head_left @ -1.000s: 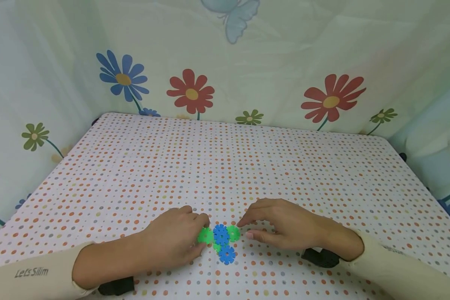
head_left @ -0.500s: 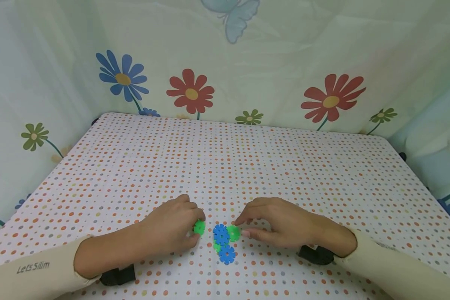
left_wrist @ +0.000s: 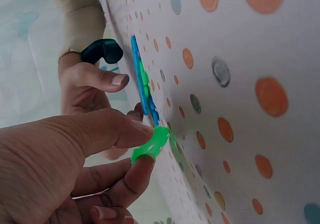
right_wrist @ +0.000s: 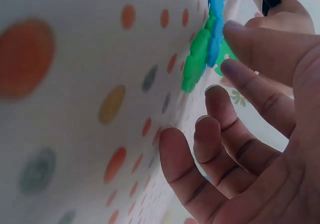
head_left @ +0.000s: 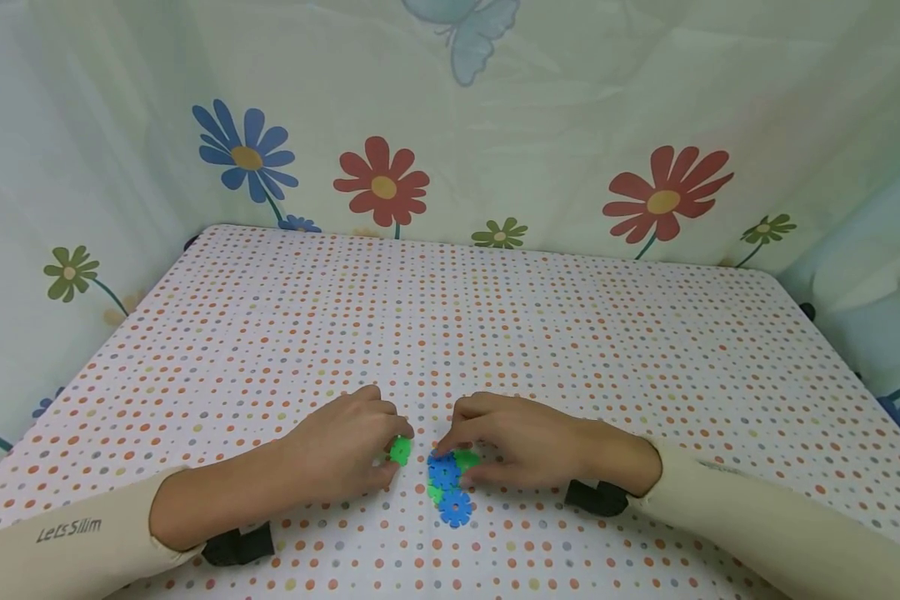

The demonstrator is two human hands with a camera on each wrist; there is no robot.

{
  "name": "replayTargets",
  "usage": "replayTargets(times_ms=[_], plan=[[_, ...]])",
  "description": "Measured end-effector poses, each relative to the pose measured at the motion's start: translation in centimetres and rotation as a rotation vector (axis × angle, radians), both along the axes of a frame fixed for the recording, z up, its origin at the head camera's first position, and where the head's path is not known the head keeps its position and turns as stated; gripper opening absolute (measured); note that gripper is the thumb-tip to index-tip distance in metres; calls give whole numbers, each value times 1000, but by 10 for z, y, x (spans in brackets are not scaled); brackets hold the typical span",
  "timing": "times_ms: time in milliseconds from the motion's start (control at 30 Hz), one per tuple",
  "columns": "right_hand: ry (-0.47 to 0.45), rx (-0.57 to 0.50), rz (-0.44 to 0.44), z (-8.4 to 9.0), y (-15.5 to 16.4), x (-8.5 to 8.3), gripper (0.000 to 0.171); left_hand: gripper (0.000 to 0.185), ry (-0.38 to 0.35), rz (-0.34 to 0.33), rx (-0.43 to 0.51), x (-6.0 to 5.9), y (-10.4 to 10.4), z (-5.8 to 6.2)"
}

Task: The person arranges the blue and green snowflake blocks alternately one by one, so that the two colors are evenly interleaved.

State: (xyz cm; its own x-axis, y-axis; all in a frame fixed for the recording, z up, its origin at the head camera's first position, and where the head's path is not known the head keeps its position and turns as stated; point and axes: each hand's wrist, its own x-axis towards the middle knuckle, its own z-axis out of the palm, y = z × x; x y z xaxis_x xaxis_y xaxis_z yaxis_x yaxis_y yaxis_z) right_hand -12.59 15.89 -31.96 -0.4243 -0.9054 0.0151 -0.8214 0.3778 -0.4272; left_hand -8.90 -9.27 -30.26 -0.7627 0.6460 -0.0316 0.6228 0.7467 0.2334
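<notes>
The left hand (head_left: pixel 345 454) pinches a single green snowflake piece (head_left: pixel 401 451) between thumb and forefinger, and the left wrist view shows it (left_wrist: pixel 151 143) held on edge just off the dotted surface (head_left: pixel 495 333). A second ago that piece was joined to the left side of the small cluster of blue and green pieces (head_left: pixel 447 487); half a second ago it had already come away, and now it sits apart from the cluster with a clear gap between them, so the cluster appears to be coming apart one piece at a time. The right hand (head_left: pixel 521 450) has slid leftward over the same span: its fingertips now press down on the upper blue piece (head_left: pixel 442 472) and cover much of the green piece (head_left: pixel 466 458) beside it, fingers fairly straight, steadying rather than gripping, as far as can be told. The lower blue piece (head_left: pixel 455 507) lies flat nearest the person. No container of any kind is visible; every piece rests on the surface or in a hand. Flowered fabric (head_left: pixel 382 179) hangs behind.
</notes>
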Motion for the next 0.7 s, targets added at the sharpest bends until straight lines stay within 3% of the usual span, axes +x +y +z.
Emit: replayTargets(times_ms=[300,700], plan=[[-29,70,50,0,-9,-3,34,26,14,-7,-3,0,-1,-1],[64,60,50,-3,-13,-1,30,26,20,-18,5,-1,-1,-1]])
